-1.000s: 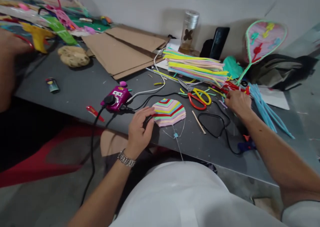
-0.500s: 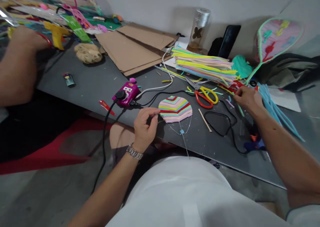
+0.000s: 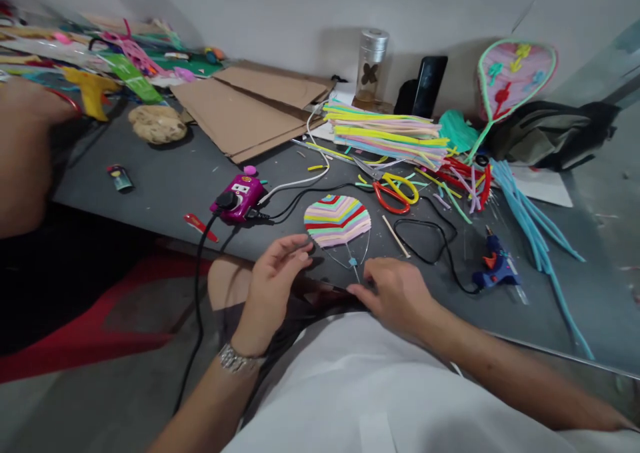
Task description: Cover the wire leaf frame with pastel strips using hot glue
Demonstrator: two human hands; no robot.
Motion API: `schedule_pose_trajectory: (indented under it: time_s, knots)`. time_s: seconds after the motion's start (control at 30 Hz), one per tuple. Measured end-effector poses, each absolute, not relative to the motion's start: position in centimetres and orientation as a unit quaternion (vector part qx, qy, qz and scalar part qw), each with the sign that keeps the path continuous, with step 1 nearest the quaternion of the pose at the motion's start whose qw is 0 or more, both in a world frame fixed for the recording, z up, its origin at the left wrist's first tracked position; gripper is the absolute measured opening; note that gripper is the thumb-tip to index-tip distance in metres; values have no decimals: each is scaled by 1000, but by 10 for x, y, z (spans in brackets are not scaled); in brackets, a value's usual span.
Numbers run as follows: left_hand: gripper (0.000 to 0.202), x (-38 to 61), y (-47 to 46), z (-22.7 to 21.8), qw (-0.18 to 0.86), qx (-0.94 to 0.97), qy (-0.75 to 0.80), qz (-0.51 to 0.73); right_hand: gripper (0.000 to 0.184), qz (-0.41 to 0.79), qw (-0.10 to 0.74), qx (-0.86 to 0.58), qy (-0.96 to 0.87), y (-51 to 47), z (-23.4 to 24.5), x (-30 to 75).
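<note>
A small fan-shaped piece of striped pipe cleaners point(image 3: 339, 221) on a wire frame lies near the table's front edge. Its stripes form a V in pink, yellow, red, blue and green. A blue knot point(image 3: 353, 262) joins the wires above the thin stem. My left hand point(image 3: 275, 276), with a metal watch on the wrist, hovers by the piece's lower left edge, thumb and fingers slightly apart. Beside the stem, my right hand point(image 3: 397, 290) has its thumb stretched out and its fingers bent, with a gap between them; no hold on the wire shows.
Scissors point(image 3: 395, 195), a glue stick point(image 3: 396, 236) and a blue glue gun point(image 3: 495, 266) lie to the right. Behind are a pipe cleaner bundle point(image 3: 390, 135), cardboard point(image 3: 260, 110) and a bottle point(image 3: 373, 66). A purple power socket point(image 3: 239, 198) sits left. Another person's arm point(image 3: 23, 153) reaches in.
My right hand has left the red pipe cleaners at the right and come to the stem. My left hand has drawn slightly down from the striped piece's edge. The view has shifted right.
</note>
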State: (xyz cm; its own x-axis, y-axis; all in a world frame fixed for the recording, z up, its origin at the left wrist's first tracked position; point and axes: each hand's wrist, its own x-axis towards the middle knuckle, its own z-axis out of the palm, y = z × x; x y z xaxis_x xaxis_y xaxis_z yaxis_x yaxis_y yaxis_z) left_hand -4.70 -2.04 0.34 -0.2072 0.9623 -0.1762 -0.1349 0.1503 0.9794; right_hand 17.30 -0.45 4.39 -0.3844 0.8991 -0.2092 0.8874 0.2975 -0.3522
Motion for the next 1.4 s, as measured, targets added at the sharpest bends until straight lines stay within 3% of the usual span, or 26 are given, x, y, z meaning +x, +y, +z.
schedule_pose_trajectory:
  time_s: [0.13, 0.3, 0.4, 0.53, 0.63, 0.77, 0.87, 1.03, 1.17, 1.3, 1.4]
  knots:
    - [43, -48, -19, 10, 583, 228, 508, 592, 8, 212, -32, -593, -776, -7, 38, 156]
    - [49, -43, 1, 16, 607, 159, 486, 608, 12, 218, 17, -621, -753, 13, 41, 171]
    - [47, -36, 23, 23, 614, 181, 529, 557, 9, 245, 35, -617, -747, 6, 37, 172]
    - [43, -26, 50, 38, 620, 322, 597, 396, 9, 280, 75, -597, -749, -7, 32, 173]
    - [50, -29, 77, 40, 478, 503, 649, 313, 8, 282, 112, -590, -748, -2, 37, 200]
    - [59, -36, 129, 23, 222, 728, 635, 136, 6, 200, 203, -707, -648, -2, 55, 284]
    - [68, -34, 159, 11, 180, 785, 588, 74, 4, 138, 240, -802, -530, -13, 62, 348]
    - [52, -20, 156, 17, 115, 822, 554, 66, 13, 134, 263, -789, -538, -11, 63, 384]
    - [63, -13, 140, 32, 112, 795, 595, 43, 16, 151, 214, -725, -638, 37, 63, 349]
    - [62, -18, 133, 40, 154, 771, 618, -1, 18, 104, 62, -656, -745, 99, 63, 278]
    - [62, -22, 134, 42, 153, 781, 605, 9, 27, 78, 24, -656, -750, 132, 58, 232]
